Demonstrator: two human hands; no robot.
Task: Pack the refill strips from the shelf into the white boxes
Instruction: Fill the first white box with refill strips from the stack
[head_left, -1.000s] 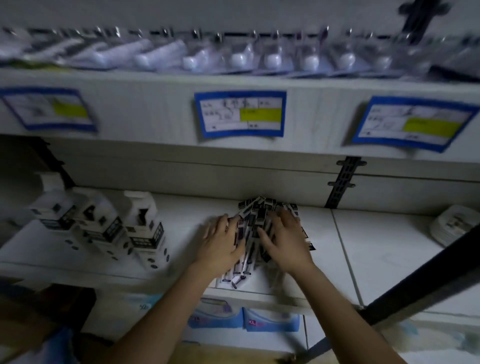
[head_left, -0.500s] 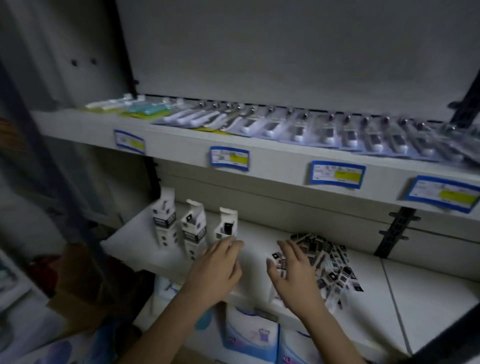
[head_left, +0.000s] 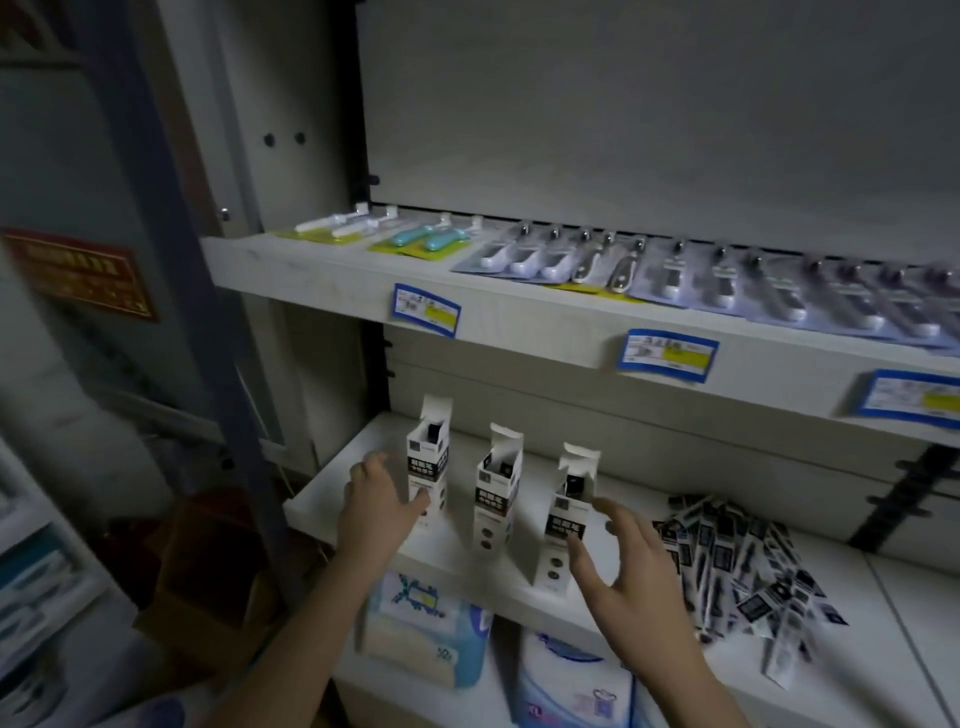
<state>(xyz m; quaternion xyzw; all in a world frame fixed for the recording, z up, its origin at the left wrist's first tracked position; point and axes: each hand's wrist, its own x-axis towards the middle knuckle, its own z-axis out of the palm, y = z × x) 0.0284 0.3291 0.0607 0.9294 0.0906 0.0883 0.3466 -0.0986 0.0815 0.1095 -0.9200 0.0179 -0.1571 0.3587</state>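
Shelf: three white boxes, one strip pile.

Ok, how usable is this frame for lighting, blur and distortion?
Head view: dim and underexposed overall; the right hand and refill strips are smeared by motion blur, the left hand less so; white boxes stay legible in outline; wide-angle bowing tilts the upper shelf.
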